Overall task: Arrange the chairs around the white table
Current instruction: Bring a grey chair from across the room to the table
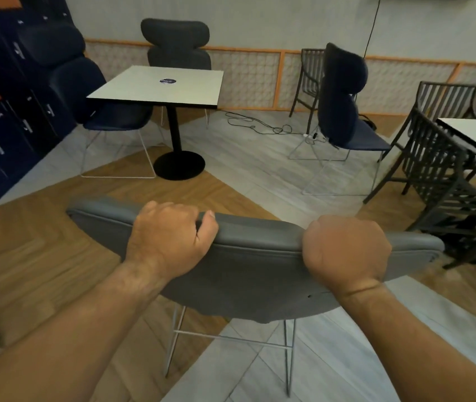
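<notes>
Near the counter (pixel 155 84), both hands, left hand (pixel 170 236) and right hand (pixel 345 250), clench the grey chair (pixel 248 274) by its stiff, padded top edge; it looks light.

Both hands, left (pixel 170 236) and right (pixel 345 250), clenched, arms outstretched.

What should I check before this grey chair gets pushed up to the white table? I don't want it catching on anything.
1. Left hand gripping the grey chair backrest: ok.
2. Right hand gripping the backrest: ok.
3. Near side of the white table free of a chair: ok.
4. Floor up to the table base unobstructed: ok.
5. Loose cable off the path: ok, it lies to the right.
6. Chair's front legs: cannot tell, hidden.
</notes>
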Action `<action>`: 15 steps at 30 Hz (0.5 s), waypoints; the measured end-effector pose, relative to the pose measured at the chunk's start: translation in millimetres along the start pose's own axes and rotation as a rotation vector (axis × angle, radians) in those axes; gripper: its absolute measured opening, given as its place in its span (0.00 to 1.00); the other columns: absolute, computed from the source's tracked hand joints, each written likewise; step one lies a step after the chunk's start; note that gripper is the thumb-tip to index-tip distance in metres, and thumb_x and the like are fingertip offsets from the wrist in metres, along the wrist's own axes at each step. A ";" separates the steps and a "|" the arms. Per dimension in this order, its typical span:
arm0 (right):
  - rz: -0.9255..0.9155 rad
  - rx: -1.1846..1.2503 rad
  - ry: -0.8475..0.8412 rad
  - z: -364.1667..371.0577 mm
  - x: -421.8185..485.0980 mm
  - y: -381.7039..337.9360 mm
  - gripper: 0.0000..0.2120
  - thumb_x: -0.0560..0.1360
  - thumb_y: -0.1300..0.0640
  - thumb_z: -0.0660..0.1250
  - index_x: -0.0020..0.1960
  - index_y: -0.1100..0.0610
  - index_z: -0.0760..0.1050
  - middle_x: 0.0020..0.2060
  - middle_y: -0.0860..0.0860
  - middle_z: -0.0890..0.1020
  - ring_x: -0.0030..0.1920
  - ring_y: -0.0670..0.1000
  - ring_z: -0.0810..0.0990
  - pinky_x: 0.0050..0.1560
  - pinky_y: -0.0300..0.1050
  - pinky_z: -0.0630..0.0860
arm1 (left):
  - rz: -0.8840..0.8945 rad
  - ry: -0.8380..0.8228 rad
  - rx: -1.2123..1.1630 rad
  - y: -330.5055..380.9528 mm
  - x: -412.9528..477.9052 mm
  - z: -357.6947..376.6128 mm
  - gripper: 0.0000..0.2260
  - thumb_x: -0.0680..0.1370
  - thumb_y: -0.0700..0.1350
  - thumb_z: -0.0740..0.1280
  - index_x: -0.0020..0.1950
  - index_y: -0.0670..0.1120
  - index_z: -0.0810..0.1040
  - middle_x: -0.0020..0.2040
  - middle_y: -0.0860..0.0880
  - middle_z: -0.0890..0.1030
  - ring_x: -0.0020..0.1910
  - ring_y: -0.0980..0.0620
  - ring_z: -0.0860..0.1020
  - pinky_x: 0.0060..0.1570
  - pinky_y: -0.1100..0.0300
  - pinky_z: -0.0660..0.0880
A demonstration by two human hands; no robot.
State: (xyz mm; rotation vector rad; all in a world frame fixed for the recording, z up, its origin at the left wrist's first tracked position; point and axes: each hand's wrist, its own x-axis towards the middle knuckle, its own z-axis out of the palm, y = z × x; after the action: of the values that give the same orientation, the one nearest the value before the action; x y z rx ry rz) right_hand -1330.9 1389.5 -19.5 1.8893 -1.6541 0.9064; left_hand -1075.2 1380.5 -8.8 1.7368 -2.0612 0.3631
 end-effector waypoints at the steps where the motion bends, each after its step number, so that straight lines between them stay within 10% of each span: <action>1: -0.009 0.009 -0.002 1.1 3.5 4.0 0.17 0.73 0.53 0.57 0.26 0.55 0.68 0.21 0.51 0.71 0.24 0.55 0.69 0.33 0.44 0.60 | -0.007 0.004 0.015 4.2 2.1 0.2 0.26 0.77 0.58 0.47 0.30 0.47 0.75 0.29 0.49 0.78 0.33 0.46 0.76 0.39 0.54 0.64; 15: -0.106 0.138 -0.025 32.2 41.7 59.1 0.16 0.72 0.53 0.58 0.26 0.56 0.71 0.22 0.52 0.74 0.25 0.56 0.72 0.33 0.45 0.65 | -0.125 0.048 0.078 46.1 15.6 15.3 0.24 0.77 0.55 0.49 0.25 0.47 0.70 0.24 0.51 0.72 0.25 0.48 0.70 0.36 0.55 0.65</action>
State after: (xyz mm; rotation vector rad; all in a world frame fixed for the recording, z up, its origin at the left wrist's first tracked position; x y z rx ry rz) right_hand -1381.2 1328.5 -15.1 2.0664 -1.5247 0.9788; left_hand -1124.7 1368.5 -11.8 1.8731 -1.9174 0.4483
